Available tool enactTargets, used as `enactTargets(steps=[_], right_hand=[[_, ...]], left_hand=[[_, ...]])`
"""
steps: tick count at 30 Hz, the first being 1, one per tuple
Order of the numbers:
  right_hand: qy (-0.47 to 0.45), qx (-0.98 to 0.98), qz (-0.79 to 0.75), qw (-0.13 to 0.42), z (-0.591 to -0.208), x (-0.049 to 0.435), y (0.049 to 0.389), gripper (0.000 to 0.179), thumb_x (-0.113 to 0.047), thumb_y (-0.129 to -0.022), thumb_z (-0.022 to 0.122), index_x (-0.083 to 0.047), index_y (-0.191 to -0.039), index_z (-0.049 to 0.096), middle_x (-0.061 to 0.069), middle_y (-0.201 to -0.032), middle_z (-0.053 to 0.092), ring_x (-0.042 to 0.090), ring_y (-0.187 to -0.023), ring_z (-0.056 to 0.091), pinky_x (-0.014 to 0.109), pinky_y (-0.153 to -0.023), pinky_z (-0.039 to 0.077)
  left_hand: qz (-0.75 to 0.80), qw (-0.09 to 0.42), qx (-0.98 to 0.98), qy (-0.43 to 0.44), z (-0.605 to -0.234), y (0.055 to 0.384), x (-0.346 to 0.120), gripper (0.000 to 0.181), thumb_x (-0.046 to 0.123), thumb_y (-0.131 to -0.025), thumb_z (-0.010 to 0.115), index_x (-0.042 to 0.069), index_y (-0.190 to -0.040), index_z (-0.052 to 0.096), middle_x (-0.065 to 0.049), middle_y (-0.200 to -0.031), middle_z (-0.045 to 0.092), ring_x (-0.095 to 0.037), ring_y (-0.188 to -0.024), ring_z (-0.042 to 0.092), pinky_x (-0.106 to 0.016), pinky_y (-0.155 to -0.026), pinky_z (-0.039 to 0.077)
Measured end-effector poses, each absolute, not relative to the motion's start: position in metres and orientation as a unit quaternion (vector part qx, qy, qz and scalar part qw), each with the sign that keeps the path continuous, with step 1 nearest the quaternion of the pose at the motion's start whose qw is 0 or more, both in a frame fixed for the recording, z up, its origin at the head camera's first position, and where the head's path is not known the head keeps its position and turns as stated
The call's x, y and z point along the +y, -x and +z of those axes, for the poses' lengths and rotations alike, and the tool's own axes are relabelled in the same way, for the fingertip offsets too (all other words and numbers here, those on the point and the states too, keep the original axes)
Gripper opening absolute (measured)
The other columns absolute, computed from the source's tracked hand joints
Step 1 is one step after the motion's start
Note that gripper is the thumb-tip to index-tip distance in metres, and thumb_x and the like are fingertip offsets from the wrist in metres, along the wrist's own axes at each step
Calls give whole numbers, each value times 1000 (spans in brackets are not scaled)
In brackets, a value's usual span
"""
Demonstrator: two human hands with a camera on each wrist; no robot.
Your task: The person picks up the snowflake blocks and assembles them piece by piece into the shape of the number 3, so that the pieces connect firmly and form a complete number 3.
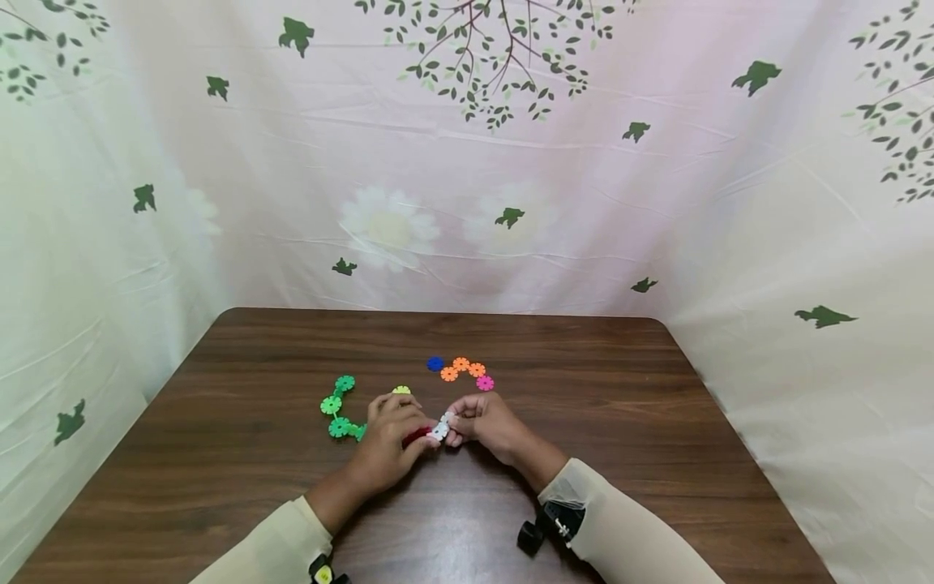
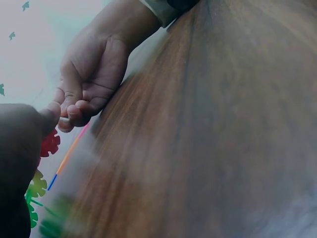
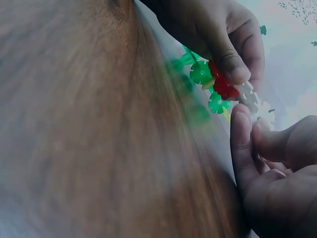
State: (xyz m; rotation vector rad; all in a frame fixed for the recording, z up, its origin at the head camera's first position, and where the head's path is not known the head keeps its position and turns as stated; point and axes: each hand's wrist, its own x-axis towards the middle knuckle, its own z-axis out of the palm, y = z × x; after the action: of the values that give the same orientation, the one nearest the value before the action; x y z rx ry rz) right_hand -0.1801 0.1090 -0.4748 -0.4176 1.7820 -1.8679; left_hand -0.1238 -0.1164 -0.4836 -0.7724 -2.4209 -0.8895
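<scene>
Just in front of me, my left hand (image 1: 388, 442) pinches a chain of notched flower discs near where a red flower disc (image 3: 225, 89) meets a white flower disc (image 3: 249, 98). Its thumb lies over that spot in the right wrist view. From the other side, my right hand (image 1: 490, 425) grips the chain's white end (image 1: 442, 428) between thumb and index finger, partly covering it. Green flower discs (image 1: 339, 427), linked in a curve, lie by the left hand, which hides part of them. A yellow-green disc (image 1: 401, 390) shows just beyond its fingers.
Beyond the hands lies a row of a blue disc (image 1: 435, 364), several orange discs (image 1: 461, 364) and a pink disc (image 1: 485, 383). All this is on a brown wooden table (image 1: 620, 389). A patterned cloth (image 1: 452, 178) hangs behind the table's far edge and at both sides.
</scene>
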Motion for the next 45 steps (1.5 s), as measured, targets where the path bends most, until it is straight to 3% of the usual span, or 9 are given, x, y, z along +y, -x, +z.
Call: enactTargets(steps=[5,9,13,16,21,26,32,39,45], right_hand=[[147,661,-690,254,-474,106,180,14,6,-106,64,18,-112,66,1,-80,75,10,-74,73,22,-70,62],[156,672,-679,251,-473,105,178,15,5,-106,65,18,-114,67,9,-86,77,12,-77,75,24,-73,64],[168,674,-671,257,-473,103,177,18,7,-106,63,18,-119,67,17,-95,78,12,-79,77,26,-76,65],[161,675,-675,251,-473,103,178,20,10,-104,63,19,-122,66,15,-97,77,12,-79,76,26,-74,65],[142,696,-676,195,-474,105,183,21,11,-102,66,21,-120,65,18,-92,76,12,-73,74,25,-68,64],[127,758,-635,76,-476,108,190,10,7,-98,74,13,-107,73,25,-87,76,10,-66,68,22,-59,56],[124,801,-583,-52,-484,116,201,7,10,-92,78,6,-97,76,22,-90,74,8,-75,61,19,-69,49],[120,833,-531,-93,-487,126,211,18,12,-86,84,8,-101,75,21,-97,70,12,-78,60,17,-70,48],[74,870,-482,-75,-485,129,221,26,0,-85,91,7,-105,78,20,-105,66,15,-79,59,21,-70,49]], left_hand=[[-317,198,-889,267,-482,122,-117,28,28,-90,91,14,-113,82,-1,-109,82,-30,-122,63,-67,-109,29],[-313,206,-889,265,-482,123,-117,38,31,-86,94,15,-118,82,-1,-112,81,-30,-122,63,-66,-108,28],[-314,215,-886,265,-483,123,-116,34,27,-87,94,14,-116,82,0,-109,81,-31,-121,64,-65,-107,29],[-316,215,-886,264,-482,123,-116,29,22,-88,92,15,-114,82,0,-107,80,-31,-119,64,-64,-106,29],[-315,213,-888,259,-481,122,-115,27,20,-88,90,13,-113,82,-1,-106,80,-31,-118,64,-65,-105,30],[-312,221,-889,253,-481,122,-115,29,18,-87,91,10,-114,81,-3,-105,80,-35,-119,64,-67,-104,31],[-311,226,-891,242,-483,121,-116,31,15,-87,91,9,-115,81,-4,-105,79,-38,-120,64,-69,-104,30],[-312,221,-892,242,-486,120,-115,30,14,-88,91,10,-116,80,-4,-106,79,-38,-121,64,-70,-104,30],[-310,226,-891,243,-487,121,-115,32,15,-87,91,9,-117,80,-4,-106,79,-37,-121,63,-69,-104,30]])
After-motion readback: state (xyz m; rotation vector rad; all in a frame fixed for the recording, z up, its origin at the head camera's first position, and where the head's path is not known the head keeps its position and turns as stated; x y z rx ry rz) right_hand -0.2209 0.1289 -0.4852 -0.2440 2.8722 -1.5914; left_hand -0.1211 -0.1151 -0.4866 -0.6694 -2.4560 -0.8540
